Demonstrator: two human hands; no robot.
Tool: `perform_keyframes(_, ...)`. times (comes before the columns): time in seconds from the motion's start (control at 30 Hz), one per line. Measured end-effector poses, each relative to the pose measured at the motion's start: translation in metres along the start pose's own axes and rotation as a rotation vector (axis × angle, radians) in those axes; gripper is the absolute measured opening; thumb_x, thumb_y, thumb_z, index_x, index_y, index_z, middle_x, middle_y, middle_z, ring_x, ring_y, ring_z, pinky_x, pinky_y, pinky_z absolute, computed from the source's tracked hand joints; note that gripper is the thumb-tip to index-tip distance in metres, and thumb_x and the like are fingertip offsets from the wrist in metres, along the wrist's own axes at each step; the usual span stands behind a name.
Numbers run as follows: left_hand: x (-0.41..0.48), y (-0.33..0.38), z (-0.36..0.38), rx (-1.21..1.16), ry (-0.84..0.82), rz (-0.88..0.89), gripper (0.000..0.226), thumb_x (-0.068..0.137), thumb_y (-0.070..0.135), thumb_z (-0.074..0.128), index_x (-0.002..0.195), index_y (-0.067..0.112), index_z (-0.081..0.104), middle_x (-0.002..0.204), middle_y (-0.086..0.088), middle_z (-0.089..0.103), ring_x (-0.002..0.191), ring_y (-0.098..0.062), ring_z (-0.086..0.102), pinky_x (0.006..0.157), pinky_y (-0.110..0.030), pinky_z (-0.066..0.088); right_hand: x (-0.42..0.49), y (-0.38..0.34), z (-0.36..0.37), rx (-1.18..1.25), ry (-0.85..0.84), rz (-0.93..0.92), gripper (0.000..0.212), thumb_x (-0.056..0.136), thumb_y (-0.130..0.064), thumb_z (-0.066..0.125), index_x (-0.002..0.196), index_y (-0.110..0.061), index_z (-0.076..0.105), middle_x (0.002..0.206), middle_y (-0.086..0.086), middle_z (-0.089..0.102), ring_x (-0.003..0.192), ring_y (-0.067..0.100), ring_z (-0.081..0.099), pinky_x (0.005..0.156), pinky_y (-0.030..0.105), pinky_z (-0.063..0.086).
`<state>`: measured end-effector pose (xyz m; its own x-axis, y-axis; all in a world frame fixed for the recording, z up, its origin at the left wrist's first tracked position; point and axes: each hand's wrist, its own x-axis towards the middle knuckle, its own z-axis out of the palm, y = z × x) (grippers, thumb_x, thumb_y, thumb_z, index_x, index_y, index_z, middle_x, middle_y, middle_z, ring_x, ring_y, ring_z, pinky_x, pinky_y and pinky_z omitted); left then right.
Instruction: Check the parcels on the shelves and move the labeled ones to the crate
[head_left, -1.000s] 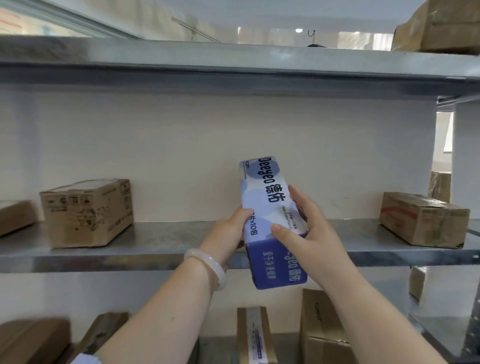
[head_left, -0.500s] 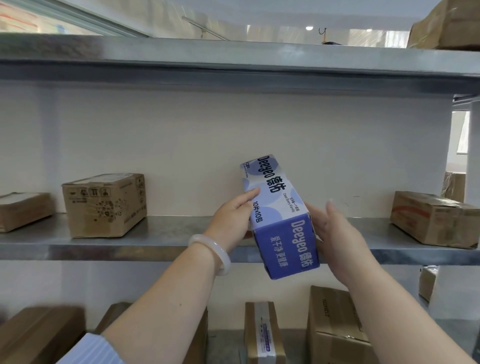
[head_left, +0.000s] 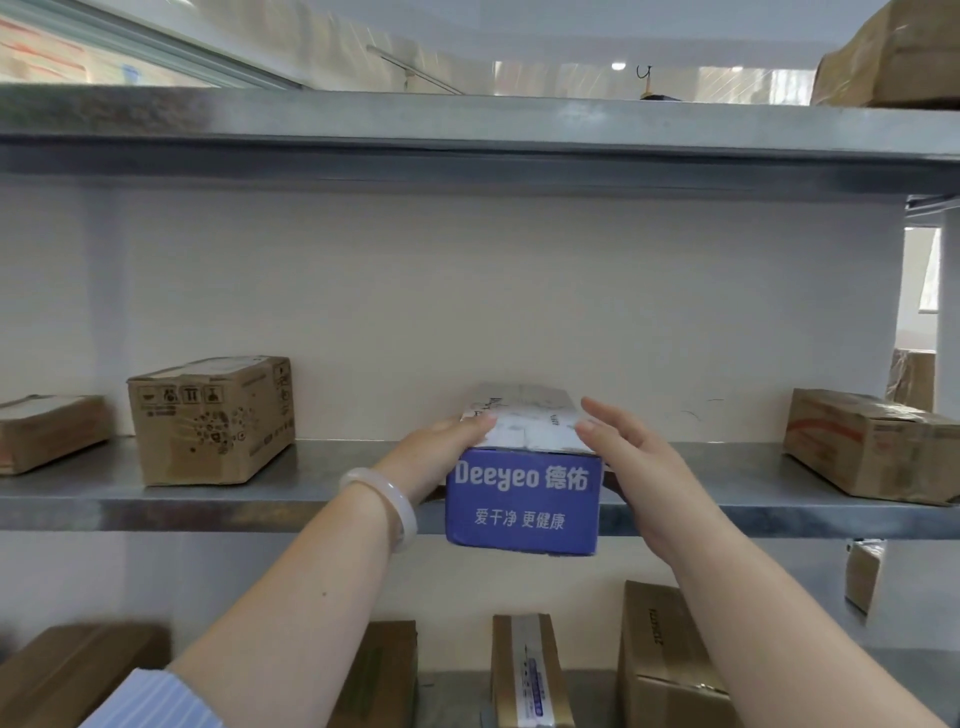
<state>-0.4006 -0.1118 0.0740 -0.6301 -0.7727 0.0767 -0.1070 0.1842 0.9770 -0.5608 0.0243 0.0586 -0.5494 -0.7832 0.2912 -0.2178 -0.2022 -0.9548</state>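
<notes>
A blue and white Deeyeo box (head_left: 523, 499) lies flat at the front edge of the middle metal shelf (head_left: 156, 501), its blue end facing me and overhanging the lip. My left hand (head_left: 441, 452) grips its left side, thumb on the white top. My right hand (head_left: 628, 457) rests against its right side with fingers spread along the top edge. No shipping label shows on the faces I see. The crate is out of view.
On the same shelf stand a printed cardboard box (head_left: 213, 418), a flat carton (head_left: 49, 431) at far left and a taped carton (head_left: 867, 447) at right. Several cartons (head_left: 524, 670) sit on the lower shelf. Another box (head_left: 893, 52) sits on the top shelf.
The Deeyeo box was tilted upright in both hands; it has been turned and laid flat onto the shelf edge, blue end toward me. My right hand's grip has loosened.
</notes>
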Motion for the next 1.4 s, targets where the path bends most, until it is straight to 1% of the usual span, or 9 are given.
perform_keyframes(0.07, 0.004, -0.005, 0.002, -0.05, 0.03, 0.022, 0.044, 0.092, 0.042, 0.063, 0.128, 0.018, 0.059, 0.101, -0.002, 0.074, 0.084, -0.013, 0.07, 0.082, -0.031, 0.055, 0.002, 0.002, 0.005, -0.038, -0.02, 0.001, 0.039, 0.088, -0.041, 0.064, 0.124, -0.04, 0.048, 0.133, -0.008, 0.054, 0.112, 0.011, 0.06, 0.093, 0.036, 0.053)
perform_keyframes(0.13, 0.007, -0.007, 0.003, 0.024, 0.113, 0.085, 0.06, 0.088, 0.046, 0.067, 0.14, 0.023, 0.05, 0.125, -0.001, 0.066, 0.104, -0.015, 0.066, 0.097, -0.034, 0.05, 0.005, 0.005, 0.009, -0.08, -0.022, 0.013, 0.036, 0.089, -0.044, 0.062, 0.121, -0.041, 0.046, 0.129, -0.007, 0.056, 0.105, 0.009, 0.062, 0.076, 0.027, 0.058)
perform_keyframes(0.27, 0.006, 0.005, 0.007, 0.269, 0.188, 0.198, 0.034, 0.093, 0.041, 0.061, 0.122, 0.023, 0.067, 0.119, 0.007, 0.067, 0.102, -0.009, 0.062, 0.089, -0.023, 0.042, 0.008, 0.006, 0.005, -0.128, -0.009, 0.023, 0.041, 0.089, -0.049, 0.059, 0.126, -0.039, 0.045, 0.127, -0.006, 0.058, 0.096, 0.005, 0.064, 0.059, 0.019, 0.054)
perform_keyframes(0.4, 0.001, 0.022, 0.022, 0.698, 0.285, 0.271, 0.053, 0.092, 0.057, 0.052, 0.139, 0.033, 0.053, 0.154, -0.002, 0.035, 0.143, -0.023, 0.03, 0.114, -0.037, 0.029, 0.008, 0.0, -0.023, -0.262, 0.0, -0.087, 0.058, 0.089, -0.049, 0.059, 0.142, -0.039, 0.037, 0.143, -0.016, 0.044, 0.124, -0.001, 0.042, 0.076, 0.012, 0.043)
perform_keyframes(0.5, -0.014, 0.043, 0.061, 0.805, 0.346, 0.53, 0.057, 0.091, 0.059, 0.051, 0.143, 0.037, 0.046, 0.159, 0.003, 0.028, 0.146, -0.02, 0.018, 0.117, -0.038, 0.02, 0.007, -0.008, -0.054, -0.384, 0.085, -0.19, 0.056, 0.091, -0.048, 0.057, 0.143, -0.04, 0.037, 0.147, -0.019, 0.04, 0.132, 0.0, 0.035, 0.093, 0.019, 0.034)
perform_keyframes(0.7, -0.016, 0.063, 0.177, 0.691, 0.069, 0.829, 0.057, 0.093, 0.058, 0.049, 0.146, 0.038, 0.04, 0.159, 0.01, 0.025, 0.146, -0.011, 0.014, 0.121, -0.035, 0.015, 0.005, -0.015, -0.148, -0.491, 0.366, -0.309, 0.047, 0.094, -0.042, 0.055, 0.14, -0.035, 0.046, 0.142, -0.008, 0.047, 0.132, 0.008, 0.04, 0.108, 0.036, 0.037)
perform_keyframes(1.03, 0.053, 0.052, 0.32, 0.445, -0.24, 0.596, 0.063, 0.094, 0.048, 0.055, 0.151, 0.04, 0.029, 0.159, 0.002, 0.025, 0.147, -0.016, 0.019, 0.119, -0.033, 0.018, -0.003, 0.003, -0.289, -0.527, 0.743, -0.094, 0.056, 0.096, -0.039, 0.054, 0.147, -0.031, 0.032, 0.153, 0.0, 0.029, 0.138, 0.022, 0.032, 0.109, 0.044, 0.032)
perform_keyframes(1.3, 0.103, 0.052, 0.378, 0.443, -0.298, 0.472, 0.063, 0.097, 0.044, 0.051, 0.153, 0.033, 0.024, 0.158, 0.001, 0.025, 0.143, -0.019, 0.031, 0.113, -0.031, 0.028, 0.04, 0.035, -0.331, -0.447, 0.617, 0.176, 0.069, 0.094, -0.049, 0.052, 0.152, -0.025, 0.022, 0.156, 0.005, 0.031, 0.141, 0.03, 0.032, 0.11, 0.049, 0.031)
perform_keyframes(1.4, 0.109, 0.046, 0.388, 0.382, -0.321, 0.446, 0.066, 0.096, 0.04, 0.054, 0.154, 0.032, 0.022, 0.154, 0.002, 0.035, 0.14, -0.018, 0.037, 0.113, -0.03, 0.031, 0.042, 0.041, -0.329, -0.383, 0.549, 0.182, 0.056, 0.097, -0.048, 0.048, 0.146, -0.024, 0.036, 0.147, 0.004, 0.044, 0.135, 0.028, 0.04, 0.108, 0.045, 0.035)
